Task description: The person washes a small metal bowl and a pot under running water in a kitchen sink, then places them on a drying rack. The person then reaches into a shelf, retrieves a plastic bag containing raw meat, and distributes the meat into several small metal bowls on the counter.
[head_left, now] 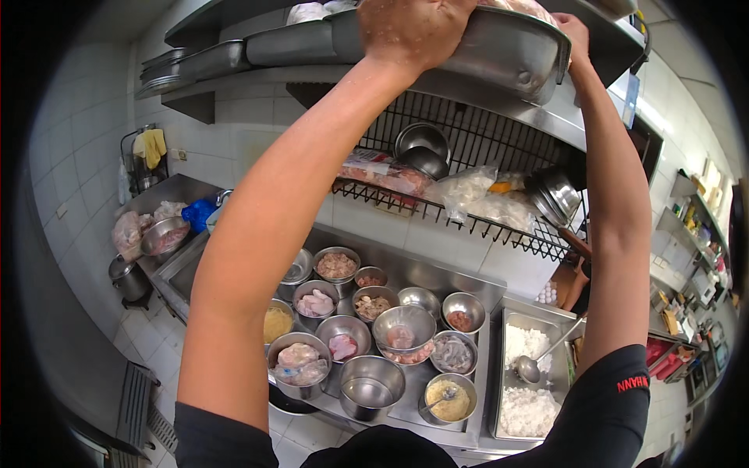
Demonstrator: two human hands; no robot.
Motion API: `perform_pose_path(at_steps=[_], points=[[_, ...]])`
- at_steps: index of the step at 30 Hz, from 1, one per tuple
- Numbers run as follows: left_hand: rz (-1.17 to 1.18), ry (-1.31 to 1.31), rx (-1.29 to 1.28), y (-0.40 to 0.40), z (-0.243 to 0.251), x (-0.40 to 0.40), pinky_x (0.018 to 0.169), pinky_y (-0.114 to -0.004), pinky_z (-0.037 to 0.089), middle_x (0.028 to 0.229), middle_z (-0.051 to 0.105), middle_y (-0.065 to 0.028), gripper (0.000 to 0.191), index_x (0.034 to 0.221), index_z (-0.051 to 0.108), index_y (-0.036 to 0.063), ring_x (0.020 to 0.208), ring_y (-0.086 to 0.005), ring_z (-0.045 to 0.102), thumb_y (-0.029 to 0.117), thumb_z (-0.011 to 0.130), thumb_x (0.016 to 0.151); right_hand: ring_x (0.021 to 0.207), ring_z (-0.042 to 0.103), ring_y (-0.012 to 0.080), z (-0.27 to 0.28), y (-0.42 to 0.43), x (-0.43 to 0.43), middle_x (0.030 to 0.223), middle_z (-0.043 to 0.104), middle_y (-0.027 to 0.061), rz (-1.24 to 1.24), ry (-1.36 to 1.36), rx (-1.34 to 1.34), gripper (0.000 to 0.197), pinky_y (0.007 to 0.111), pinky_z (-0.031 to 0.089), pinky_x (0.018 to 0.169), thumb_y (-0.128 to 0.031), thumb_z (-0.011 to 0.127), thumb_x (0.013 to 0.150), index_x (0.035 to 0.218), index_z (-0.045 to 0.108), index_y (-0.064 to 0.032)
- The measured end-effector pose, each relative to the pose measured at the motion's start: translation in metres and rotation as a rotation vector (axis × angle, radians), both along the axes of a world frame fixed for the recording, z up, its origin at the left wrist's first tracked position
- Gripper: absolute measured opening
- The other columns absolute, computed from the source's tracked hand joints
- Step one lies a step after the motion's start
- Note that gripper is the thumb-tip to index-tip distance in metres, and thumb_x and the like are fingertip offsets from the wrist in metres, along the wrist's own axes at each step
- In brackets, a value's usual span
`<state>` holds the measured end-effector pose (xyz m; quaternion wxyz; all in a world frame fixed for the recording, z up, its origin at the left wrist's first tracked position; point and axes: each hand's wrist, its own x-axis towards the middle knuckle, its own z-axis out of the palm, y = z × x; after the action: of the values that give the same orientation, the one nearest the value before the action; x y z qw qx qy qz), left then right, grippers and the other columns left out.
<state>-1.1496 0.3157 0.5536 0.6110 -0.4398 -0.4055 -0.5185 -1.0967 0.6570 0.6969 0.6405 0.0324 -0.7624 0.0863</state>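
Both my arms are raised to a deep stainless steel pan [503,52] at the upper shelf, with what looks like raw meat [521,7] showing over its rim. My left hand [412,29] lies at the pan's left side, wet with drops, its fingers cut off by the picture's top edge. My right hand [573,38] grips the pan's right rim. Below, on the steel counter, stand several metal bowls and pots: an empty pot [372,386], a bowl of pink meat [343,346], a pot of yellow crumbs with a spoon [447,398].
A black wire rack [497,231] with bagged food and bowls hangs under the shelf. Other steel pans [289,44] stand along the shelf at left. A tray of white rice [529,409] with a ladle [528,370] is at lower right. Part of another person [576,289] shows behind my right arm.
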Motion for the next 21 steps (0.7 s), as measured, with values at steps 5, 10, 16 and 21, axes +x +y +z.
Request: perform_pose_path(at_steps=[5,10,16,21], points=[[0.151,-0.028,-0.018,0.011,0.014,0.007,0.061,-0.045,0.051,0.061,0.062,-0.0206,0.056,0.064,0.071,0.0049,0.060,-0.0370,0.064,0.046,0.044,0.092,0.090,0.067,0.0219,0.008,-0.025,0.043,0.102,0.069,0.0150,-0.185,0.499,-0.237,0.053,0.030,0.050,0.083,-0.032,0.079,0.060,0.102,0.069,-0.0001],[0.241,-0.036,-0.004,0.041,0.026,0.011,0.064,-0.045,0.051,0.062,0.063,-0.0196,0.057,0.061,0.070,0.0041,0.061,-0.0362,0.065,0.045,0.044,0.091,0.088,0.066,0.0202,0.001,-0.006,0.121,0.099,0.068,0.0155,-0.104,0.573,-0.217,0.056,0.029,0.051,0.081,-0.025,0.079,0.064,0.107,0.064,0.0069],[0.371,-0.048,-0.058,0.083,0.025,-0.007,0.074,-0.046,0.046,0.066,0.066,-0.0179,0.056,0.065,0.071,0.0060,0.066,-0.0365,0.064,0.046,0.042,0.093,0.086,0.066,0.0239,-0.057,-0.017,0.184,0.101,0.064,0.0192,0.398,0.591,-0.521,0.039,0.032,0.055,0.077,-0.009,0.074,0.074,0.104,0.059,0.0104],[0.253,-0.023,-0.201,0.076,-0.002,-0.017,0.087,-0.049,0.042,0.101,0.063,-0.0229,0.041,0.098,0.066,0.0011,0.101,-0.0369,0.057,0.038,0.052,0.088,0.094,0.064,0.0289,-0.122,-0.054,0.206,0.107,0.063,0.0202,0.716,0.362,-0.669,0.025,0.038,0.053,0.088,-0.004,0.054,0.089,0.111,0.056,0.0090]])
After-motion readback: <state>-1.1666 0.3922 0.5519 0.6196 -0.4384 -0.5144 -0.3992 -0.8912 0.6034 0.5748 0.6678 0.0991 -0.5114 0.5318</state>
